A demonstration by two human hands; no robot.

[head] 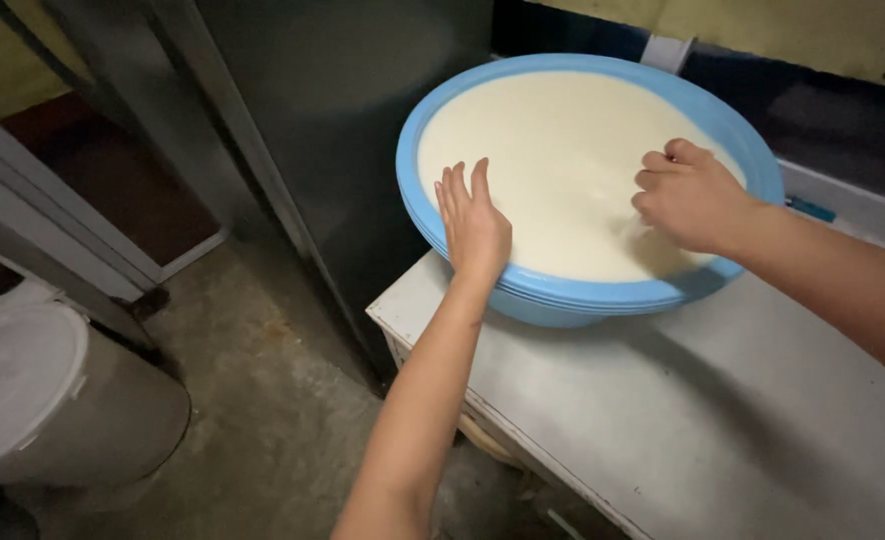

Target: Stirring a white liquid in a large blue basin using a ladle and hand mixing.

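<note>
The scene is dim overall, with soft light falling from about 1 o'clock onto the pale contents of the blue basin [582,290], the brightest area. The basin throws a dark shadow across the tabletop [722,420] toward 5 o'clock. Corners at 10 and 2 o'clock sink into murk. No hard glare. The right hand [690,195] is slightly motion-blurred; straight edges bow near the frame borders.

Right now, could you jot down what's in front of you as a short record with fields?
Place: grey table beside a dark metal cabinet, concrete floor
Main thing: wide blue basin full of creamy white liquid
Left hand: open, flat on the basin's near rim
Right hand: fingers curled, over the liquid near the right rim
Nearby: white lidded bucket on the floor, lower left
</note>
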